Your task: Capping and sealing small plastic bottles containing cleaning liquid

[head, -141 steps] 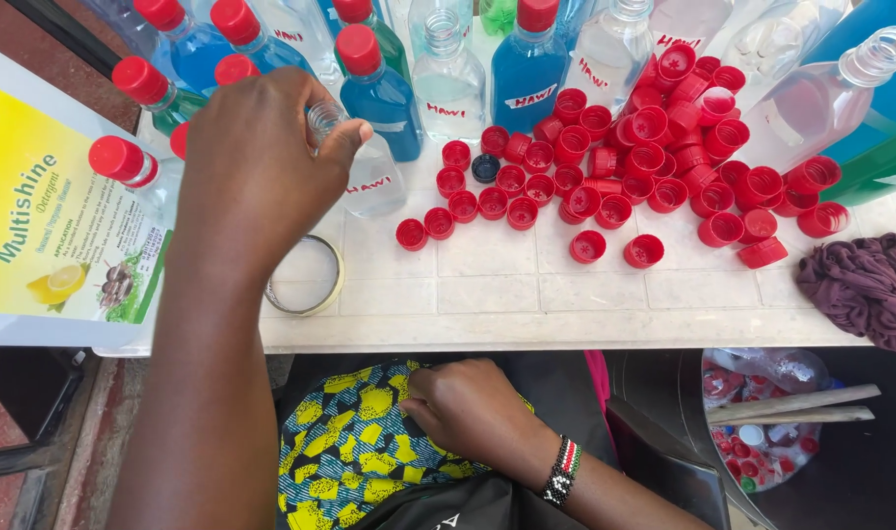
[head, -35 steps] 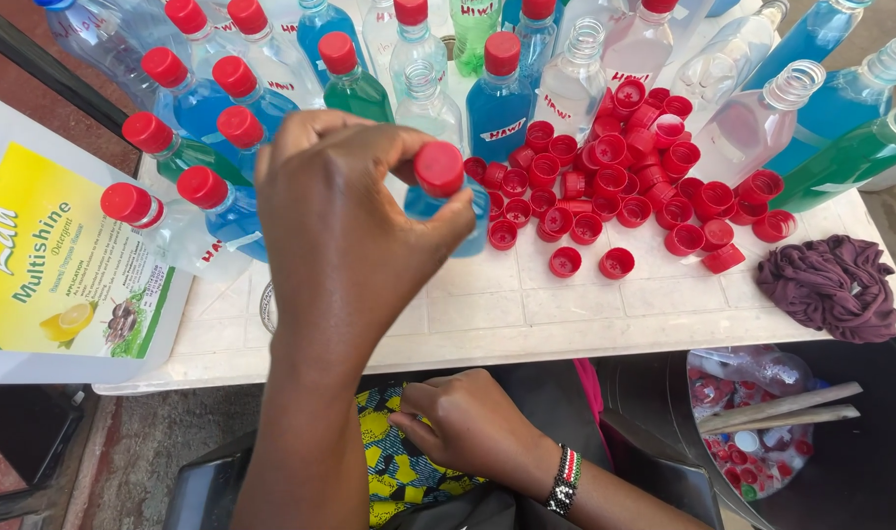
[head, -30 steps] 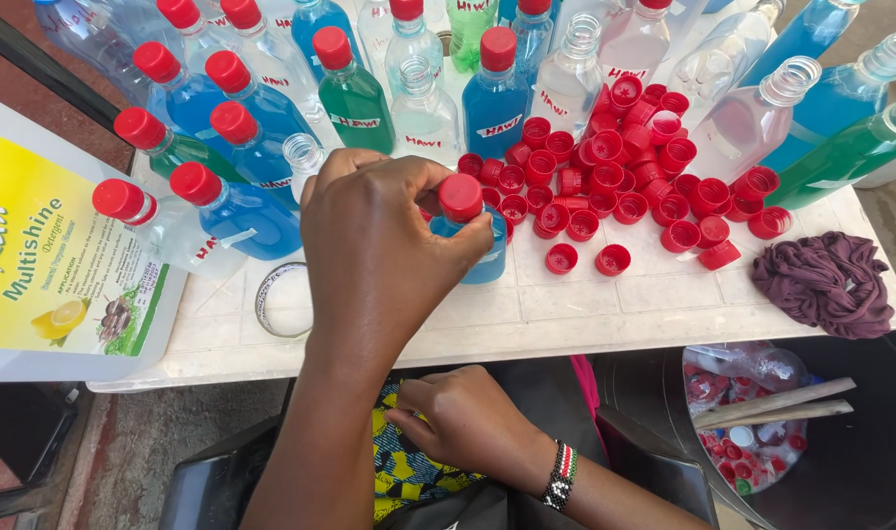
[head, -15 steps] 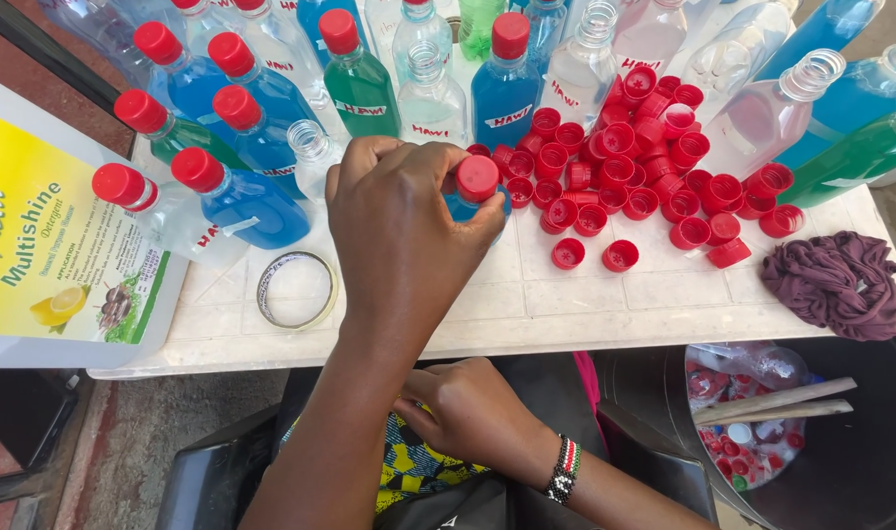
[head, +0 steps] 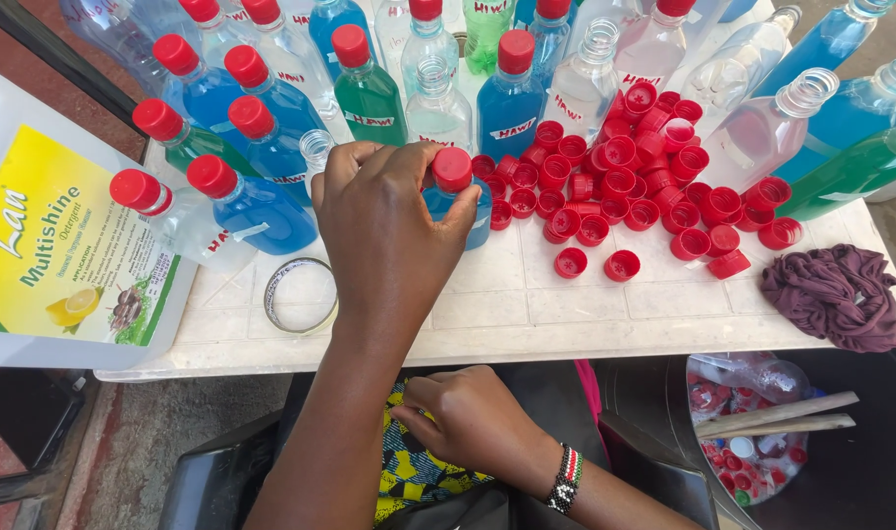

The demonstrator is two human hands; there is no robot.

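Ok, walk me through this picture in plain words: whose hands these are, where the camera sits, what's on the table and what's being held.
There is no machine here, only a person's two bare hands. The single camera is worn on that person's head and looks down, so the arms reach up into the picture from the bottom edge. The left hand grips a blue bottle by its neck, fingers beside its red cap. The right hand, with a beaded wristband, rests low at the lap and holds nothing I can make out. On the white tiled table stand many bottles of blue, green and clear liquid, some capped, some open. A heap of loose red caps, a tape ring and a dark purple cloth lie there too.
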